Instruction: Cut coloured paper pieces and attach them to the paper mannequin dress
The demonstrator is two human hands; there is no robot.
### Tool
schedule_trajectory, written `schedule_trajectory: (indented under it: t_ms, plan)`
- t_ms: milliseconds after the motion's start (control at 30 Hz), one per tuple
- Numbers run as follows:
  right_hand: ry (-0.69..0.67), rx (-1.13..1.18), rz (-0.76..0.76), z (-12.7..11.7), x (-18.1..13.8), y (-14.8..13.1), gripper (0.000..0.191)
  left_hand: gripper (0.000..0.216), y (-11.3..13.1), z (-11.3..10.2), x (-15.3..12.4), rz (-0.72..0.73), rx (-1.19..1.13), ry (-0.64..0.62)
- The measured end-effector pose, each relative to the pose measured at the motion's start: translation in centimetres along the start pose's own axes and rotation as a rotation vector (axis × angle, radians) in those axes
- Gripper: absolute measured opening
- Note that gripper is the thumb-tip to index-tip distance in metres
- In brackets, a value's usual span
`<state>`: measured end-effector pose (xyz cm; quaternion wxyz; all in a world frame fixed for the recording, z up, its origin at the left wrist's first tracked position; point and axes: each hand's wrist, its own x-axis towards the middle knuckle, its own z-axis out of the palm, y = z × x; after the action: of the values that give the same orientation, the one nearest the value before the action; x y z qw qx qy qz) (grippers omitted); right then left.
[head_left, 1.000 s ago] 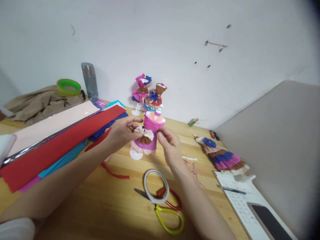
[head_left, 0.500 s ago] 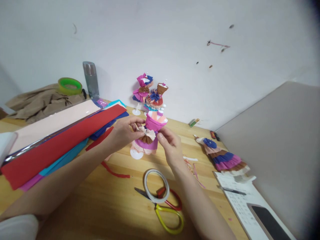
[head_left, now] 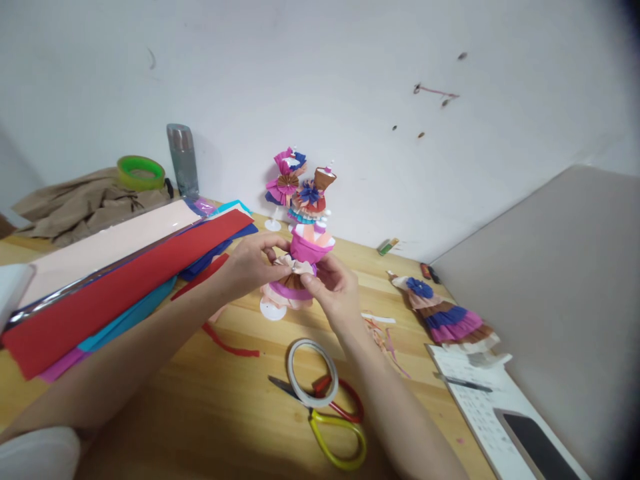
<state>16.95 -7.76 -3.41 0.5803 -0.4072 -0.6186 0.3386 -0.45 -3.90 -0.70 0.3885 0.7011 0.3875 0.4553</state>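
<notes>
A small paper dress figure [head_left: 303, 250], magenta and peach with a brown fan rosette [head_left: 291, 273] at its waist, stands on a white round base [head_left: 273, 309] on the wooden table [head_left: 210, 400]. My left hand [head_left: 247, 263] pinches the rosette from the left. My right hand [head_left: 333, 293] pinches it from the right, thumb and fingers pressed against the paper. Behind stand two more paper dress figures [head_left: 300, 190] on white stands.
Scissors with red and yellow handles [head_left: 333, 417] and a tape ring [head_left: 313, 370] lie near me. Stacked crepe paper sheets [head_left: 115, 273] lie left. A finished paper dress [head_left: 447, 317], a notepad with pen [head_left: 470, 387] and a phone [head_left: 537, 440] are right. A bottle [head_left: 182, 160] stands at the wall.
My right hand has moved left onto the rosette, covering part of the skirt. The left hand has stayed at the rosette.
</notes>
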Motion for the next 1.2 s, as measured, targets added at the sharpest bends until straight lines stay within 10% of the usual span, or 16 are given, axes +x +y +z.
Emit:
schedule_trajectory:
  t_ms: [767,1200]
  plan:
    - [0.039,-0.077,-0.034,0.9,0.1,0.0,0.034,0.034,-0.3,0.3,0.0,-0.098,-0.112,-0.071]
    - [0.036,-0.121,-0.06,0.7,0.1,0.2,0.032,0.009,0.8,-0.3,-0.6,0.22,0.274,0.016]
